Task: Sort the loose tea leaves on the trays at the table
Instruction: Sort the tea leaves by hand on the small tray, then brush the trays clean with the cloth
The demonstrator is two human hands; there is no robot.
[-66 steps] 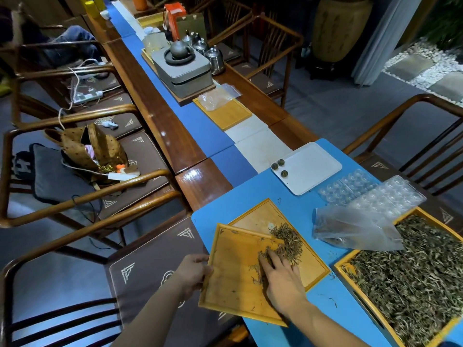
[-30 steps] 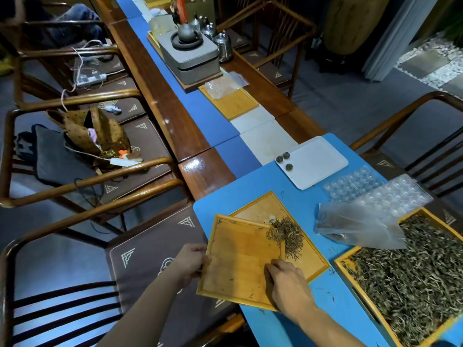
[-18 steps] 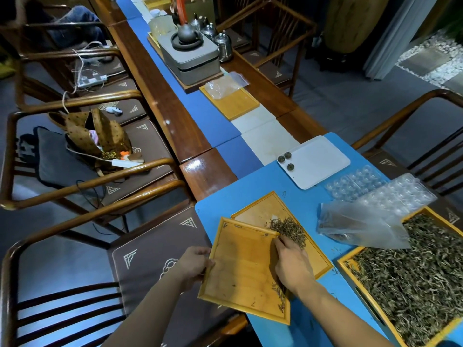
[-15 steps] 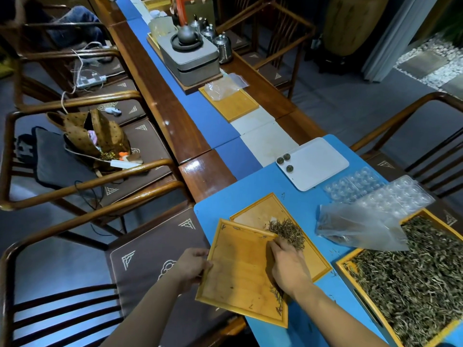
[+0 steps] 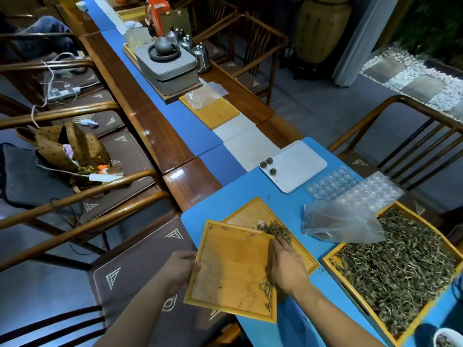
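Observation:
My left hand grips the left edge of a small bamboo tray, which is tilted over the table's near edge. A few tea leaves lie along its right rim. My right hand lies with straight fingers on the tray's right side, fingertips at a small heap of tea leaves. That heap sits on a second bamboo tray lying flat under the first. A large tray full of loose tea leaves stands at the right.
A clear plastic bag and clear blister moulds lie past the large tray. A white tray holds three tea balls. A white bowl is at the bottom right. Wooden chairs stand left, a tea set farther along.
The small tray has tilted up and swung toward me over the table edge. My right hand moved from its lower rim up to the leaf heap, pushing leaves off the tray.

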